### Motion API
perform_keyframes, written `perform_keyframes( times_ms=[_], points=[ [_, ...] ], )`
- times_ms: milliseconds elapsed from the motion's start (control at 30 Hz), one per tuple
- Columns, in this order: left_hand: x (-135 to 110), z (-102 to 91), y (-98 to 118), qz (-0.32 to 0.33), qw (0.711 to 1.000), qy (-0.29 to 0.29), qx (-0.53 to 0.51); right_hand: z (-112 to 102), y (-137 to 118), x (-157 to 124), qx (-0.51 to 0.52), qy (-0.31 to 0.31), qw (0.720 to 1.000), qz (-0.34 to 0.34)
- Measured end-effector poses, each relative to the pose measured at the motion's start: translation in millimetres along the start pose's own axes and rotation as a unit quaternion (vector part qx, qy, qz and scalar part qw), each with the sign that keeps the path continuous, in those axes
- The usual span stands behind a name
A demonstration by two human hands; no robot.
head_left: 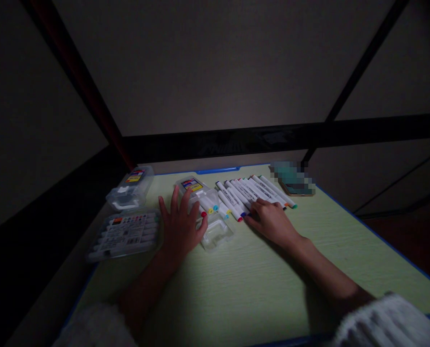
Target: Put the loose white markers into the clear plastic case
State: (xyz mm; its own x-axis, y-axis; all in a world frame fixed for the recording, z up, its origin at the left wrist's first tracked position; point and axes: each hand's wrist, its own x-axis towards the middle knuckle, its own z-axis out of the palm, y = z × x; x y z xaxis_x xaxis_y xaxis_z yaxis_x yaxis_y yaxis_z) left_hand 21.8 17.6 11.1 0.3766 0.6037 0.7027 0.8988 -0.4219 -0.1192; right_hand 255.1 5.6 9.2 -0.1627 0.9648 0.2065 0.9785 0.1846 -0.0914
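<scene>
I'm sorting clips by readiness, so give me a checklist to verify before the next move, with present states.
1. Left hand near the middle case: ok, fingers spread.
2. Right hand at the loose markers: ok.
3. Right hand gripping one: cannot tell, fingers partly hidden.
4. Colour-capped markers at the middle case fully inside: not ok, several stick out.
5. Clear plastic piece joined to that case: cannot tell.
6. Loose markers within the tabletop: ok.

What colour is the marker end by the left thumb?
The marker end is red; head view.
</scene>
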Motion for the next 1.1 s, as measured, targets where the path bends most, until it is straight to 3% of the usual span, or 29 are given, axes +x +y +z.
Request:
perform_keyframes(
  times_ms=[1100],
  points=[
    [-0.3, -0.7, 3.3, -0.033, 0.997, -0.071, 0.001, -1.9, -1.1, 0.2, -0.022, -0.018, 1.0, -0.008]
  ],
)
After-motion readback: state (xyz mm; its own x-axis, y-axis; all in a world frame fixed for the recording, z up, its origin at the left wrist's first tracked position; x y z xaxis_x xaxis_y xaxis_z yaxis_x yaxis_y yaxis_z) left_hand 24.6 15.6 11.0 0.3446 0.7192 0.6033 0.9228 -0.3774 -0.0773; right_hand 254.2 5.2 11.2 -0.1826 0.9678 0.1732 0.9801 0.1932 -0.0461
